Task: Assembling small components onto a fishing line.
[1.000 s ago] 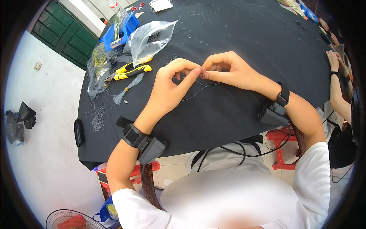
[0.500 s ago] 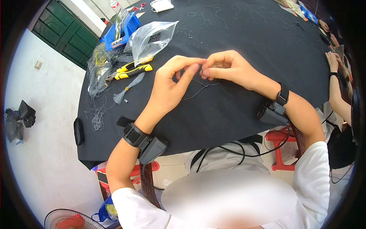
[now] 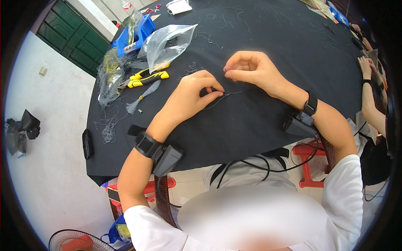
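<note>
My left hand (image 3: 200, 90) is closed in a pinch on a thin grey cord (image 3: 231, 93) over the black tablecloth. The cord's loose strands trail to both sides of the fingertips. Farther up and to the right, my right hand (image 3: 253, 70) hovers with curled fingers, thumb and forefinger close together. Whatever it may hold is too fine to make out. Beyond my left hand lies a small heap of dark tangled bits (image 3: 193, 68). Yellow-and-black pliers (image 3: 147, 79) and a tied bundle of grey cords (image 3: 143, 97) lie left of it.
A clear plastic bag (image 3: 169, 44), a blue bin (image 3: 144, 30) and a tangle of grey cords (image 3: 109, 79) occupy the table's far left. Red scissors (image 3: 154, 8) lie behind them. Another person's hands (image 3: 365, 65) rest at the right edge. Black cables run below my wrists.
My hands have parted. The left has moved down and right to pinch the cord on the cloth; the right has shifted slightly up. The dark heap behind the left hand has come into view.
</note>
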Tool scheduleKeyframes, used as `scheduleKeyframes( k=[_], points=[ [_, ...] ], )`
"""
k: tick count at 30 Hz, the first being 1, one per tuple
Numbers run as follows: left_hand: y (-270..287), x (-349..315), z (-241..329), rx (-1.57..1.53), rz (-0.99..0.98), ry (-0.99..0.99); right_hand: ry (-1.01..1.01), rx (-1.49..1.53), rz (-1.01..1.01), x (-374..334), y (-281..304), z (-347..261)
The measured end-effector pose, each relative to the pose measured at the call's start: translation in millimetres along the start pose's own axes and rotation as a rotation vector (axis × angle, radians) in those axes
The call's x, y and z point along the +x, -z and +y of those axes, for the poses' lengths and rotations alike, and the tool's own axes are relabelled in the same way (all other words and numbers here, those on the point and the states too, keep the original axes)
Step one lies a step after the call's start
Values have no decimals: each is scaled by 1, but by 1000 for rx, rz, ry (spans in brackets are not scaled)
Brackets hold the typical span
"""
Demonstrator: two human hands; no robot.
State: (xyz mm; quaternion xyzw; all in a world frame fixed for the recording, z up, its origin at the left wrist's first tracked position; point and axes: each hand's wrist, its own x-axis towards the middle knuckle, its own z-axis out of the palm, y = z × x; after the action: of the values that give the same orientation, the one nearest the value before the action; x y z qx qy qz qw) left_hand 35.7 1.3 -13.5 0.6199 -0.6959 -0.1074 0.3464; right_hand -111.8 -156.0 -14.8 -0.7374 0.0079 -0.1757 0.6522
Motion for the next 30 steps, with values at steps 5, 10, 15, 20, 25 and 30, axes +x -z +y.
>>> scheduleKeyframes(
  k=[5,10,15,20,25,30],
  points=[
    [-4,2,-1,62,33,-20,8,-18,36,0,-3,-3],
    [-4,1,0,-186,89,282,-1,-58,37,-1,-2,-3],
    [-3,1,-4,-739,197,392,-41,-35,10,-2,-5,-12],
    [-5,2,0,-973,212,483,-16,-14,-6,-2,-4,-11],
    [-8,0,13,-1133,232,586,2,14,-8,0,-1,-2],
    [-9,0,12,-1140,211,584,-7,25,-8,-2,-3,-7]
  ],
)
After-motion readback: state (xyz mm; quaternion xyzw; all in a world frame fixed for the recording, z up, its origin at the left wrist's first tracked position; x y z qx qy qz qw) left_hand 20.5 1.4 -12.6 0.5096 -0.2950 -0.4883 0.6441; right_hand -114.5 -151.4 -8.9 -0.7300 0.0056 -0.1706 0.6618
